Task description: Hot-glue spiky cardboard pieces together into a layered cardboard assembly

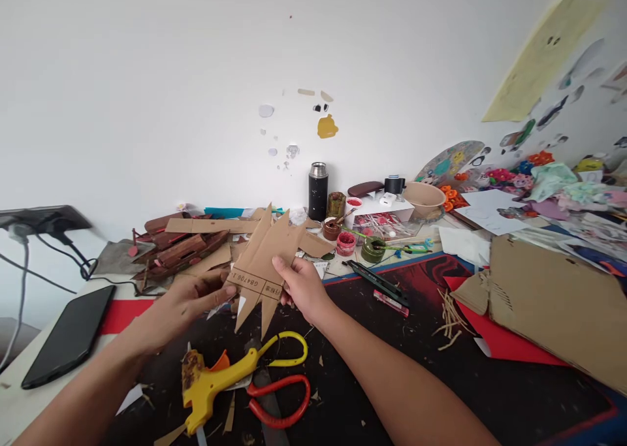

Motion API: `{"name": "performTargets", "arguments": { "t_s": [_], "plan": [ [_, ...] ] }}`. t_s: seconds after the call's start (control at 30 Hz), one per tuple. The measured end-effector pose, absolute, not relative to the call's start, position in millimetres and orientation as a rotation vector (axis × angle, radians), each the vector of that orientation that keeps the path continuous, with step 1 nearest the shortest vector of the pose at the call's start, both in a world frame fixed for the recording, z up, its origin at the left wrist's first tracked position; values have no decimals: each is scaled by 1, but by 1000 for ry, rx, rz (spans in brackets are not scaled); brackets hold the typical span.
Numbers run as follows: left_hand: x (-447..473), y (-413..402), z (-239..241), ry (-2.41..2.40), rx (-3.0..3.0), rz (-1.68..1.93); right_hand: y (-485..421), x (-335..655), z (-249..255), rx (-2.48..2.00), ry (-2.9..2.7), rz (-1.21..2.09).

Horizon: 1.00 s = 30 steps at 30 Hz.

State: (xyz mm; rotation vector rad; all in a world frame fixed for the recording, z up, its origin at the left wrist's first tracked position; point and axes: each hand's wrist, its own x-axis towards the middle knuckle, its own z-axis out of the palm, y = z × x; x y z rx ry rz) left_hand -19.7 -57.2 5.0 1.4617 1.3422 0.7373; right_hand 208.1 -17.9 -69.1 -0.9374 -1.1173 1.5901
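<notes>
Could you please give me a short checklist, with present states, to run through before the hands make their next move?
1. Cardboard held by the left hand and right hand: ok.
2. Scissors apart from both hands: ok.
3. Glue gun cool: cannot tell; heat does not show.
4. Mat free of scraps: not ok; several lie on it.
5. Green jar covered: not ok; it stands open.

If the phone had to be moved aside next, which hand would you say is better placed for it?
The left hand, I'd judge: the phone lies nearer to it, just left of its forearm. The right hand is farther off, its thumb on the cardboard piece.
</notes>
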Motion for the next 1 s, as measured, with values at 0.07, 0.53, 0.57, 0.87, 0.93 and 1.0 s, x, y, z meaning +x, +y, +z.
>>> {"name": "performTargets", "arguments": {
  "t_s": [0.07, 0.53, 0.57, 0.87, 0.93, 1.0],
  "plan": [
    [-20, -61, 13, 1380, 1496, 743, -20, 208, -67, -919, -1145, 1610],
    [-11, -74, 14, 1313, 1242, 926, -41, 202, -68, -808, -1413, 1675],
    [-11, -74, 15, 1335, 1238, 960, -41, 202, -66, -806, -1416, 1667],
    [-11, -85, 24, 1552, 1662, 1167, -43, 204, -56, -849, -1417, 1516],
    [-15, -86, 24, 1567, 1932, 1234, -42, 203, -58, -856, -1360, 1573],
    [-20, -85, 22, 1536, 2207, 1263, -39, 202, -62, -879, -1307, 1609]
  ]
}}
